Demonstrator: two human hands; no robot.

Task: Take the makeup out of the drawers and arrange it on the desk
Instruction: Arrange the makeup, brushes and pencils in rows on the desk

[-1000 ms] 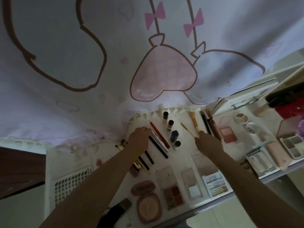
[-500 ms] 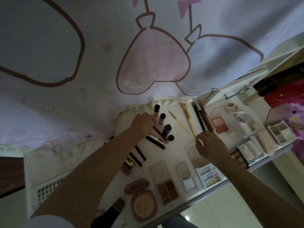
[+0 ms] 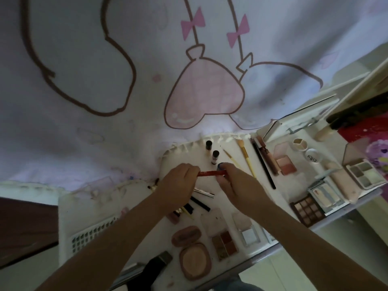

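Both hands have come together over the bench point(image 3: 260, 208), where the red pencil point(image 3: 212, 173) now spans them, long axis left to right, the left hand point(image 3: 178, 185) pinching one end and the right hand point(image 3: 237, 181) gripping the other.

pencil point(image 3: 212, 173) between hands, brushes point(image 3: 245, 155) right

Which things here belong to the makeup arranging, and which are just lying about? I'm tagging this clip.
Job:
red pencil, held at its ends by left hand and right hand
yellow brush
blush palette
round compact
desk

Lying about:
cartoon curtain
white basket
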